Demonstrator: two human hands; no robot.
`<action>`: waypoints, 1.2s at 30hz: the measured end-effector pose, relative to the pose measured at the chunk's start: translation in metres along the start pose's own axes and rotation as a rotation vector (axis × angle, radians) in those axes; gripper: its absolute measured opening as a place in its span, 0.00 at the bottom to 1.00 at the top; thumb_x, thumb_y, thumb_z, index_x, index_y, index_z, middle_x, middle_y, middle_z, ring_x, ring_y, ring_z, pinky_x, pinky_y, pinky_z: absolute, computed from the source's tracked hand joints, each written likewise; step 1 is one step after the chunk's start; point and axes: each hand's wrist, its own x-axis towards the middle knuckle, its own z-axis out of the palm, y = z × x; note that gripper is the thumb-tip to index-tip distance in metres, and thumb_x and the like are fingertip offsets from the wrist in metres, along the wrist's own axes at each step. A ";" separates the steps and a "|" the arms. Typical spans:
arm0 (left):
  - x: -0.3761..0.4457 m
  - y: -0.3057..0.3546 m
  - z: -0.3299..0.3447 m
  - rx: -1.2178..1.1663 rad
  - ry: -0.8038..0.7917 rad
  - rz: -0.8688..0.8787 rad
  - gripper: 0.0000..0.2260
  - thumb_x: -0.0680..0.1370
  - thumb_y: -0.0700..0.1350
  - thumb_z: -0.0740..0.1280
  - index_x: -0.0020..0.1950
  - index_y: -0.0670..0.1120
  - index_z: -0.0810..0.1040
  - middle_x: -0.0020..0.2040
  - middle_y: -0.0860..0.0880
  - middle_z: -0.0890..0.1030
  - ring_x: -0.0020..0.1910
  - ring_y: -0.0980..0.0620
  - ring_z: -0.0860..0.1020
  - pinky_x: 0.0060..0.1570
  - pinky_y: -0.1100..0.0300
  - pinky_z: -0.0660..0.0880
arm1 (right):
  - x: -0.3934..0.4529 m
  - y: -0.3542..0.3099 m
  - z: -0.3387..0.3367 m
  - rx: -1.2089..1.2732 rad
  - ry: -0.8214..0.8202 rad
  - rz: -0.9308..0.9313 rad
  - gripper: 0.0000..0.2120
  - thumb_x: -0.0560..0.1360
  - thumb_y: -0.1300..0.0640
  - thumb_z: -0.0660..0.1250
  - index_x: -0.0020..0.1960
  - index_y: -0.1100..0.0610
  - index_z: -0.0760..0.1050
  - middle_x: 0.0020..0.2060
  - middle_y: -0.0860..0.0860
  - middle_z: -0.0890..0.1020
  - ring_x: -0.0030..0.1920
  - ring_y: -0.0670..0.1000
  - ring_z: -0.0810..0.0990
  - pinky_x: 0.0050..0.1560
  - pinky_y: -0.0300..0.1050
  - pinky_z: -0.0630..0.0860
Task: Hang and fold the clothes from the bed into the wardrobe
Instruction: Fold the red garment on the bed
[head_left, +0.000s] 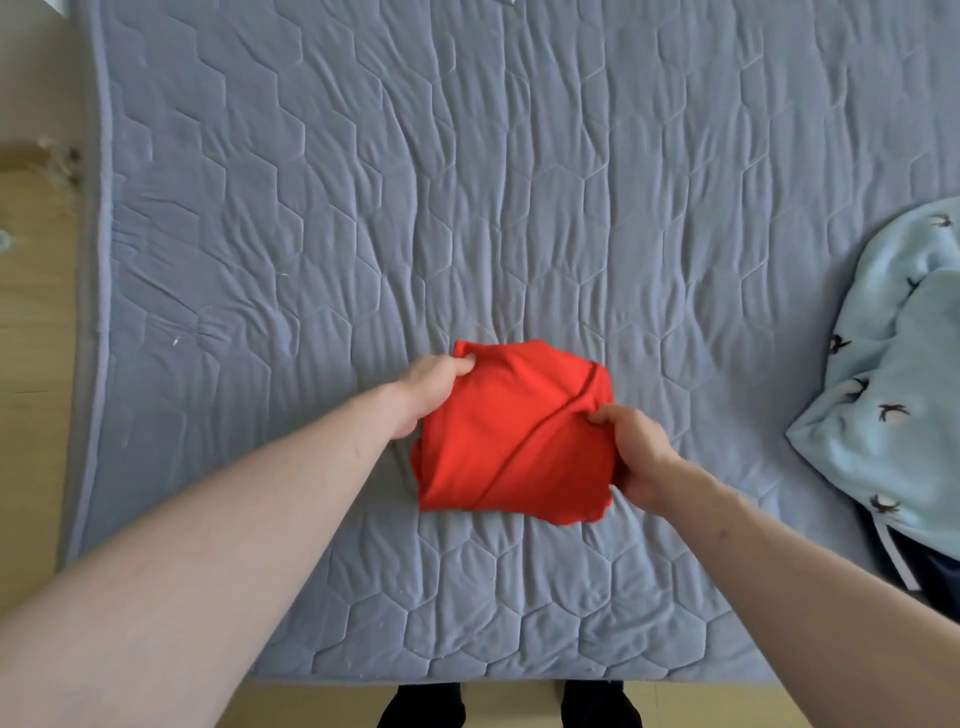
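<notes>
A red garment (511, 441), folded into a small square bundle, lies on the grey quilted bed (467, 182) near its front edge. My left hand (434, 392) grips the bundle's far left corner, thumb on top. My right hand (636, 449) pinches its right edge between thumb and fingers. The wardrobe is out of view.
A light blue garment with small dark bird prints (883, 395) lies bunched at the bed's right edge, with a dark item and a white cord (898, 561) under it. Wooden floor (31, 338) runs along the left, and my feet (423, 709) stand at the bed's front edge.
</notes>
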 end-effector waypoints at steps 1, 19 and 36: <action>0.001 -0.009 0.000 0.080 0.066 -0.002 0.22 0.81 0.59 0.65 0.65 0.43 0.81 0.60 0.45 0.83 0.59 0.46 0.81 0.64 0.54 0.75 | -0.002 0.002 0.002 -0.096 0.037 -0.079 0.24 0.74 0.61 0.69 0.70 0.57 0.72 0.43 0.57 0.79 0.34 0.55 0.77 0.35 0.43 0.74; -0.082 -0.088 0.032 0.105 0.057 0.210 0.37 0.72 0.32 0.73 0.78 0.53 0.68 0.69 0.51 0.77 0.62 0.57 0.75 0.56 0.71 0.66 | -0.041 0.041 0.004 -0.634 -0.083 -0.315 0.42 0.66 0.59 0.81 0.76 0.49 0.68 0.62 0.53 0.79 0.58 0.53 0.80 0.60 0.49 0.79; -0.543 -0.064 -0.056 -0.302 0.277 0.396 0.35 0.72 0.45 0.71 0.77 0.61 0.67 0.72 0.59 0.75 0.69 0.62 0.74 0.73 0.56 0.69 | -0.468 -0.017 -0.019 -0.788 -0.416 -0.701 0.37 0.68 0.56 0.81 0.74 0.43 0.70 0.59 0.45 0.82 0.57 0.45 0.82 0.56 0.42 0.77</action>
